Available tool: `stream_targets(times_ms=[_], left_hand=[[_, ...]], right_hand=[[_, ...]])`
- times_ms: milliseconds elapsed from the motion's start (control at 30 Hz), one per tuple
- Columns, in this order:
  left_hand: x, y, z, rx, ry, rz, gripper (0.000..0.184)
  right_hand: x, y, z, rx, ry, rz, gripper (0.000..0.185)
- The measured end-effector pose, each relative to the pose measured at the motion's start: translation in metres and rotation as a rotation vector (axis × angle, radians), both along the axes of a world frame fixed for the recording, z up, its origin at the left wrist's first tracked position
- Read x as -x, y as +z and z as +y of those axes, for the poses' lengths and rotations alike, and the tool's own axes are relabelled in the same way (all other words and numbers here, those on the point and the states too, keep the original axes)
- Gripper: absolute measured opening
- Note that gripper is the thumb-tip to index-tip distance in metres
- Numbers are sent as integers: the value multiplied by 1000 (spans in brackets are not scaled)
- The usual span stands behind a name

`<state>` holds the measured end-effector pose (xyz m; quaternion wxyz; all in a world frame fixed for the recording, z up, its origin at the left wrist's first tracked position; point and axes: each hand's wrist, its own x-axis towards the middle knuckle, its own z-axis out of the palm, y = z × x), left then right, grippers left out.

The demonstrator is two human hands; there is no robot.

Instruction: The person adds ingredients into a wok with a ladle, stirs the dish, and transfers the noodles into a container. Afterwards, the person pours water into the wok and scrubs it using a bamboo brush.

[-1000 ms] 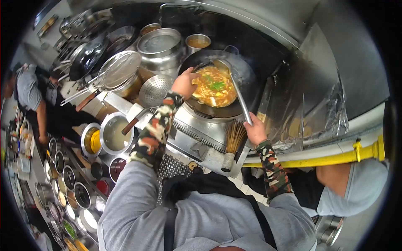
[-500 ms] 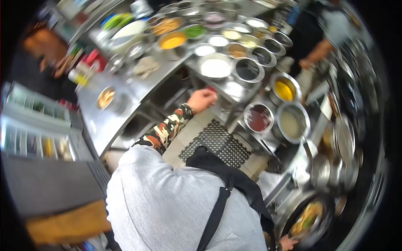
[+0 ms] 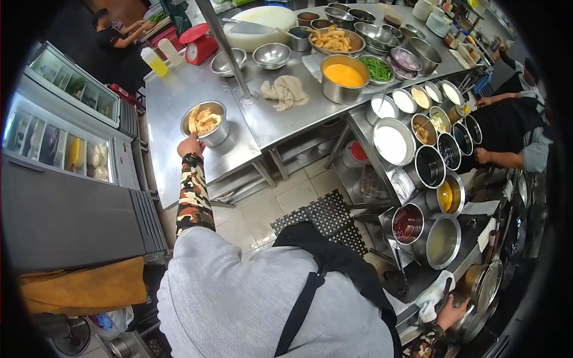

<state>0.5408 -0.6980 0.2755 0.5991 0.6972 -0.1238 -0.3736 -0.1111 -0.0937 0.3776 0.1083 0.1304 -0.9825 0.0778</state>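
Fried strip [image 3: 193, 121] stands near-upright at steel bowl's [image 3: 216, 135] near-left rim, long axis pointing away from left hand [image 3: 191, 147], fingers narrowed on its lower end. Left hand, earlier above floor, now at bowl. Right hand [image 3: 452, 312] by dark handle [image 3: 443, 294]; grip unclear.

A crumpled cloth [image 3: 286, 93] lies near a pot of orange liquid [image 3: 341, 93], a red scale [image 3: 200, 49] beside two bottles [image 3: 154, 62].

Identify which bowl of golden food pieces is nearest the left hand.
The deep bowl with the left hand at its rim; the shallower bowl of such pieces stands farther back, behind the orange-filled pot.
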Motion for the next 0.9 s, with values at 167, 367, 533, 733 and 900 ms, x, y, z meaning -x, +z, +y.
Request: stream_targets(times_ms=[167,367,533,733,900], left_hand=[[-26,5,-16,166,-73,172,8],[-31,32,-12,100,-109,71,20],[-19,40,11,33,-257,28,34],[-48,41,5,155,-539,-478,31],[58,74,-1,470,-957,-1256,17]], right_hand=[[-3,-7,-7,-16,8,-55,72],[-3,-19,53,-140,-120,-78,71],[-19,-28,79,-129,-201,-92,71],[5,-49,145,63,-131,-37,66],[-56,24,152,168,-253,-71,46]])
